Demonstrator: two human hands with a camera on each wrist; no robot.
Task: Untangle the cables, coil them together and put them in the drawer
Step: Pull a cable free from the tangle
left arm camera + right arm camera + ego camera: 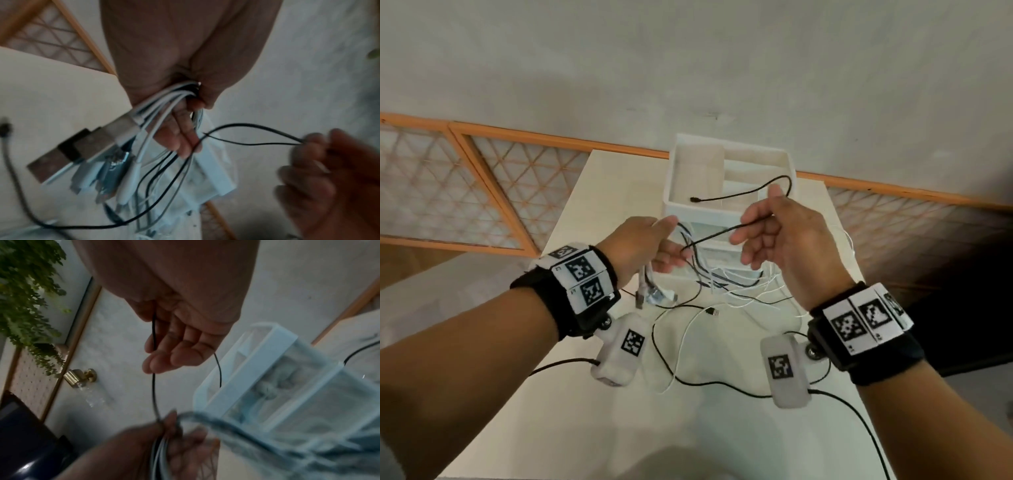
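My left hand grips a bundle of white and black cables above the table; their USB plugs hang below the fist. A thin black cable runs from that bundle to my right hand, which pinches it between thumb and fingers. Past the right hand it arcs up, and its small plug hangs over the open top tray of the white drawer unit. The rest of the tangle trails down onto the table in front of the unit. In the right wrist view the black cable crosses my fingers.
The pale table holds loose white and black cable loops. Orange-framed lattice panels run along the wall behind. A green plant and a brass knob show in the right wrist view.
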